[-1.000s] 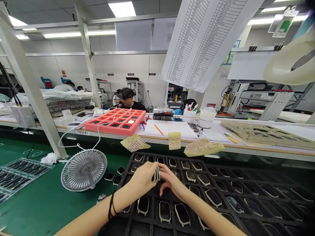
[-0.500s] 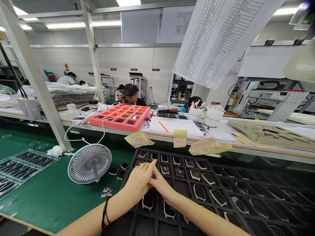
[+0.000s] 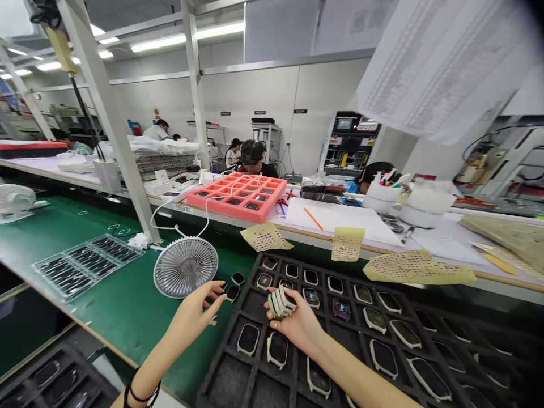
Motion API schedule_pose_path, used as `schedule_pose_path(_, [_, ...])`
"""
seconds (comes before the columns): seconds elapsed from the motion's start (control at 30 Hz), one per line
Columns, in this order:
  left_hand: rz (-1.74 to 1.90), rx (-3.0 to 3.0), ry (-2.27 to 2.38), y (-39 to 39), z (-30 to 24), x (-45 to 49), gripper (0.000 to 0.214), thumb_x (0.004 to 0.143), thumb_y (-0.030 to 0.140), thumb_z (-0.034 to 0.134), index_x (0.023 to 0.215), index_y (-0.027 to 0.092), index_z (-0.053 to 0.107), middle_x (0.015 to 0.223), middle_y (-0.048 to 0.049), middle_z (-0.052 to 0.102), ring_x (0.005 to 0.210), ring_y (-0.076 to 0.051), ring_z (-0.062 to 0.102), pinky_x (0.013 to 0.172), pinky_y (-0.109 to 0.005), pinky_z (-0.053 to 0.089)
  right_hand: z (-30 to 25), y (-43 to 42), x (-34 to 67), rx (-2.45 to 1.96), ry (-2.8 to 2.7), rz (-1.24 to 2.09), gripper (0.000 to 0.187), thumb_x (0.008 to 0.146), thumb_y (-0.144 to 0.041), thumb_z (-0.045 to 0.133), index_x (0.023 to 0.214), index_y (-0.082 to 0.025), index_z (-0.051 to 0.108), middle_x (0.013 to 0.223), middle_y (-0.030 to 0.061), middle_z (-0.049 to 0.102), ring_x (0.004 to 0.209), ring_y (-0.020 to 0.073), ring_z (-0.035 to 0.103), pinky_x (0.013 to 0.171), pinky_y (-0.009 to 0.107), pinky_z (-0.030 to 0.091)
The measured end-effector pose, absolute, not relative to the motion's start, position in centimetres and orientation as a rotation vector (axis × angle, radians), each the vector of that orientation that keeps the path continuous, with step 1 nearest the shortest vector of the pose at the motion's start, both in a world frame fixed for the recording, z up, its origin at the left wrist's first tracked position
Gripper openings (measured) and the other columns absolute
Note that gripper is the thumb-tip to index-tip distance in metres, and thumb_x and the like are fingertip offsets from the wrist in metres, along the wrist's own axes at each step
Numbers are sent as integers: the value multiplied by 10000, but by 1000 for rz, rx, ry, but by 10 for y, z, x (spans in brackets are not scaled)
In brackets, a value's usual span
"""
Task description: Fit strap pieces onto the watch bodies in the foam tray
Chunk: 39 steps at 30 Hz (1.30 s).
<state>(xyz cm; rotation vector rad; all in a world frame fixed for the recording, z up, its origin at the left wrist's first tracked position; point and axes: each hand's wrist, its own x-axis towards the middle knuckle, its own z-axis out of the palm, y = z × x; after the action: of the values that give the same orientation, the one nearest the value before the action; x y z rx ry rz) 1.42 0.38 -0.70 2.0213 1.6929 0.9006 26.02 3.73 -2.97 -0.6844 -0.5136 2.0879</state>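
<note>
My right hand grips a small stack of black watch-shaped pieces with pale rims, just above a black foam tray. The tray's compartments hold many similar pieces, such as one near my right hand. Some lie rim-up, and a few show coloured screens. My left hand hangs open over the green mat, beside the tray's left edge. Two loose black pieces lie just past its fingertips. Nothing shows in that hand.
A round white desk fan stands on the green mat, by a clear tray of dark panels. Yellow perforated sheets lie beyond the black tray. A red foam tray sits on the bench, with a seated person behind.
My hands have come apart. The left moved left over the mat, and the right now holds the stack alone. The view has also swung left.
</note>
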Motion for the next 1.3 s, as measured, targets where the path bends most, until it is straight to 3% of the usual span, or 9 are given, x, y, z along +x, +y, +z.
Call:
schedule_pose_path(0.17, [630,2009,1971,-8,-54,-22,236,868,304,417,941,197,614,995,-61,657,861,-209,639,708,-305,500,-25,31,261,-676,-526,2133,268,797,-340,537,940,-137,635,704,103,687,569,191,597,537,283,423])
schedule_pose_path(0.4, [348,2093,2028,-6,-73,-18,164,878,220,450,943,197,598,1040,-57,603,916,-191,611,737,-263,466,-23,26,262,-733,-564,2113,266,780,-343,571,930,-140,656,728,104,694,591,194,595,572,300,438])
schedule_pose_path(0.57, [244,2126,1982,1,-76,-12,134,813,157,545,931,197,596,1011,-53,576,929,-198,594,726,-255,458,-22,26,263,-732,-568,2110,281,791,-344,568,953,-132,660,744,112,694,605,195,593,591,311,452])
schedule_pose_path(0.77, [174,2149,1948,2,-74,-11,119,804,108,507,872,184,568,994,-70,563,952,-211,559,766,-278,450,-20,26,262,-746,-534,2119,259,819,-318,518,940,-137,658,735,116,689,596,196,590,580,301,446])
schedule_pose_path(0.97, [262,2097,1959,2,-67,-8,111,781,79,483,800,179,527,924,-72,578,877,-202,570,746,-289,450,-21,26,262,-734,-542,2113,250,813,-322,523,930,-136,644,728,117,686,592,199,592,570,298,440])
schedule_pose_path(1.1, [460,2041,1940,0,-39,3,89,863,156,419,842,186,500,843,-51,610,792,-182,592,698,-284,458,-21,26,261,-722,-554,2106,263,796,-334,545,949,-137,630,727,114,684,594,197,592,569,297,439])
schedule_pose_path(1.23, [858,1908,1573,-4,-3,32,157,890,312,455,851,187,542,834,-36,617,768,-164,592,658,-261,466,-22,25,261,-707,-572,2097,264,793,-332,551,958,-140,625,731,111,688,601,201,599,569,298,438])
schedule_pose_path(1.3, [888,1803,1341,-3,6,50,177,864,344,507,849,177,563,848,-38,620,782,-162,593,648,-252,475,-23,25,261,-699,-598,2083,262,792,-331,556,961,-145,628,734,106,691,601,204,603,560,300,437])
